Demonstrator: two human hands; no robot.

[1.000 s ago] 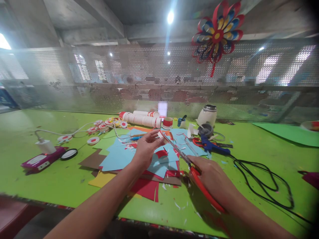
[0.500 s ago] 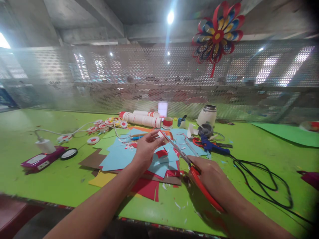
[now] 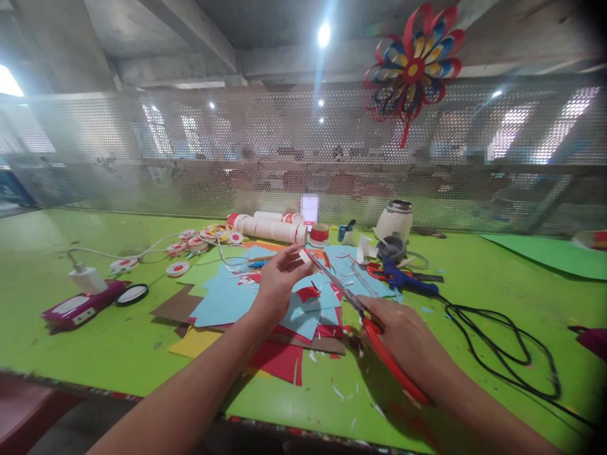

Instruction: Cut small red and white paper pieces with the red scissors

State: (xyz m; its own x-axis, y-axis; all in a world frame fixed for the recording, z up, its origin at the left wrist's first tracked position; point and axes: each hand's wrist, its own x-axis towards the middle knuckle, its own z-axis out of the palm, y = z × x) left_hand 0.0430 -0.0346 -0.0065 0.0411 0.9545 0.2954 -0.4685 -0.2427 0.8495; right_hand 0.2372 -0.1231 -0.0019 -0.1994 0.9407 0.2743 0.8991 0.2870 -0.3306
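My left hand point(image 3: 279, 278) pinches a small piece of red and white paper point(image 3: 305, 256) between thumb and fingers, above the middle of the table. In my right hand point(image 3: 403, 332) are scissors point(image 3: 379, 347) with red handles, the fingers wrapped round the grips. Their blades point up and to the left, and the tips touch or almost touch the small paper piece. Below both hands lie sheets of light blue paper point(image 3: 222, 300) with a loose curl of red paper point(image 3: 308, 292) on top. Brown, yellow and red sheets point(image 3: 275, 360) stick out from underneath.
A blue glue gun point(image 3: 410, 281) with a looped black cord point(image 3: 502, 360) lies at right. White paper rolls point(image 3: 270, 227) and a white jar-like container point(image 3: 394, 221) stand behind. At left are a purple power strip point(image 3: 85, 303) and several red-and-white discs point(image 3: 177, 268). A perforated screen point(image 3: 265, 145) borders the table.
Hardly anything differs. Both hands keep their places, the scissors' tips still at the small paper piece; the view has shifted very slightly.
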